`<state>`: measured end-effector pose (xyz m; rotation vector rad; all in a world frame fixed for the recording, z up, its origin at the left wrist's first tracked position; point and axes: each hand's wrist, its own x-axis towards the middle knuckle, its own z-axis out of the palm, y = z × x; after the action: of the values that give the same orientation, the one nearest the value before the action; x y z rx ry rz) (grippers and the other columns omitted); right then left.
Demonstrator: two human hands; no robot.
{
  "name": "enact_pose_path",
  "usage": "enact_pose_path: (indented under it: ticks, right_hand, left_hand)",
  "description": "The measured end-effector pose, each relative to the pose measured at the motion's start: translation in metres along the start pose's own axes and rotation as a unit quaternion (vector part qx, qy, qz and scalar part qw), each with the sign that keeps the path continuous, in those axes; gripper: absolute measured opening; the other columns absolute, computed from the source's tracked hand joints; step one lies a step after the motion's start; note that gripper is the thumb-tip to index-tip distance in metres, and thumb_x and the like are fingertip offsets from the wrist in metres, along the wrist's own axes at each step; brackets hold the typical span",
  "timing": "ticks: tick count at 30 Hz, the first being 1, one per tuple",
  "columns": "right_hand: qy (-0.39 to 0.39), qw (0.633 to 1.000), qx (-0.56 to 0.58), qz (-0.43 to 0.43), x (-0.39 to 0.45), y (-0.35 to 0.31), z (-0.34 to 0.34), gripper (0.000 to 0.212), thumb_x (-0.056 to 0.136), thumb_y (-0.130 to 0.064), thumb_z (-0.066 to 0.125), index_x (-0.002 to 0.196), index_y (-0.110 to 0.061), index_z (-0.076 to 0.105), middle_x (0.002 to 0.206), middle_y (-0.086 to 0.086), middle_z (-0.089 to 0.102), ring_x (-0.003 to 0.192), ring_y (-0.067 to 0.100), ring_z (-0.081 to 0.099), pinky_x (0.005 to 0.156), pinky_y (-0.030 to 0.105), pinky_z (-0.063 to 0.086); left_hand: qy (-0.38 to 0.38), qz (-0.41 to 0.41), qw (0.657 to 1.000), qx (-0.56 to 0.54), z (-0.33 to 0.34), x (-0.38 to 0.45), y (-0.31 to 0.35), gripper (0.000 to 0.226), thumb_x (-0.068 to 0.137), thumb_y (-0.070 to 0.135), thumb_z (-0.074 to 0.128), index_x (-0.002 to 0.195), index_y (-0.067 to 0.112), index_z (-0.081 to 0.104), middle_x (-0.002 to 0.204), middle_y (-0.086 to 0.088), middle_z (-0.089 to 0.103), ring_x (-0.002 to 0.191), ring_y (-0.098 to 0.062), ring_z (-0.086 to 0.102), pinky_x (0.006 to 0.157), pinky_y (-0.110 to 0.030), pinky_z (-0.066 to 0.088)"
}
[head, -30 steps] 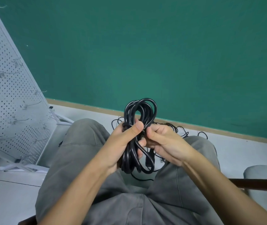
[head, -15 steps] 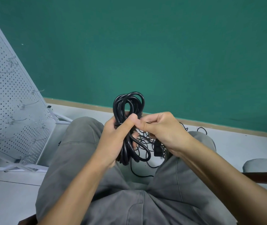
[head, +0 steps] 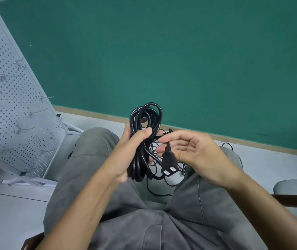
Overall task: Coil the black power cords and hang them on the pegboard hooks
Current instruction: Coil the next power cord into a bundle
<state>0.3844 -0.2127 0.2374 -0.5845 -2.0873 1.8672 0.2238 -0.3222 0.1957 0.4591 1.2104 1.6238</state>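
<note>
Left hand [head: 126, 150] wraps the coiled black cord [head: 144, 138], thumb pressed across the strands. Right hand [head: 194, 152] loosely spread; the plug [head: 168, 163] hangs just before its fingertips; contact unclear.

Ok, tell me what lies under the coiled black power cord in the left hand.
Below the coiled black power cord lies a loose tangle of thin black cords on the pale floor, between the grey-trousered knees; hands and coil cover part of it.

My left hand [head: 126, 152] grips the coiled black cord [head: 142, 134] round its middle, loops standing above the fist. Just right of that grip, the plug [head: 169, 164] (prongs toward me) hangs against my right hand [head: 189, 152], fingers relaxed.
</note>
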Motion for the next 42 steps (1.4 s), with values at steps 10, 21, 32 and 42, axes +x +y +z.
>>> enact_pose_path:
  ticks: [10,21,32,42]
  right_hand:
    - [0.129,0.985,-0.051,-0.105,0.011,0.014,0.005,0.024,0.072,-0.018,0.083,0.081,0.002,0.073,0.096,-0.002,0.061,0.089,0.009,0.059,0.079,0.022,0.05]
    - [0.251,0.955,0.124,-0.1,0.011,0.014,0.046,0.023,0.086,-0.021,0.066,0.105,-0.01,0.061,0.067,0.006,0.065,0.064,0.013,0.061,0.069,0.021,0.051]
    - [0.369,0.925,-0.03,-0.082,0.003,0.025,0.062,0.013,0.086,-0.014,0.081,0.077,-0.021,0.074,0.066,0.007,0.068,0.069,0.03,0.066,0.074,0.043,0.056]
    - [0.355,0.926,-0.083,-0.095,-0.001,0.024,0.059,0.017,0.088,-0.023,0.08,0.093,-0.033,0.066,0.066,0.003,0.063,0.067,0.021,0.062,0.078,0.042,0.053]
  left_hand:
    - [0.05,0.056,0.997,-0.005,0.015,0.0,-0.009,0.04,0.098,0.043,0.056,0.13,0.02,0.064,0.117,-0.001,0.076,0.112,-0.014,0.071,0.094,-0.03,0.052]
    - [0.134,0.079,0.987,0.035,0.022,0.001,-0.015,0.026,0.106,0.029,0.056,0.116,0.009,0.07,0.104,-0.01,0.077,0.096,-0.026,0.072,0.093,-0.045,0.058]
    - [0.114,0.055,0.99,-0.059,0.016,0.001,-0.013,0.033,0.097,0.022,0.062,0.109,-0.008,0.07,0.099,-0.021,0.074,0.093,-0.031,0.071,0.093,-0.048,0.055]
    - [-0.039,-0.058,0.989,-0.131,-0.002,0.001,-0.002,0.041,0.088,0.033,0.063,0.116,0.005,0.076,0.127,-0.02,0.07,0.111,-0.029,0.07,0.099,-0.039,0.057]
